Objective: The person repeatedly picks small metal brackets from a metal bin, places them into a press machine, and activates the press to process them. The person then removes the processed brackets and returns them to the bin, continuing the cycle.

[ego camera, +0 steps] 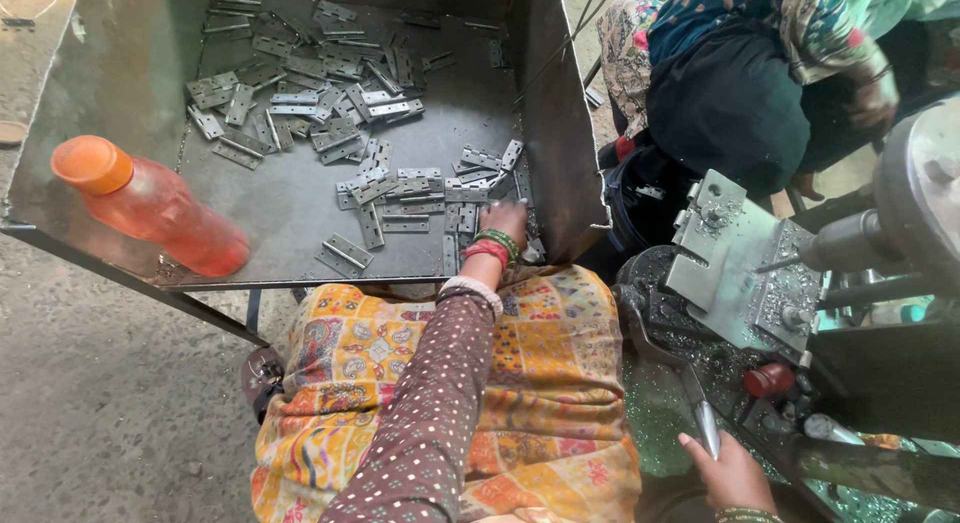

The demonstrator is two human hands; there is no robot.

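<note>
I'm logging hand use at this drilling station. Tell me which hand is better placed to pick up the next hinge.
Left. The left hand is already among the hinges inside the tray. The right hand is on the machine's lever, away from the tray.

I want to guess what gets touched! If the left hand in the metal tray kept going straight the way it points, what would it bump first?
Probably the flat metal hinges lying just beyond the left hand on the tray floor; exact depth is hard to judge.
</note>
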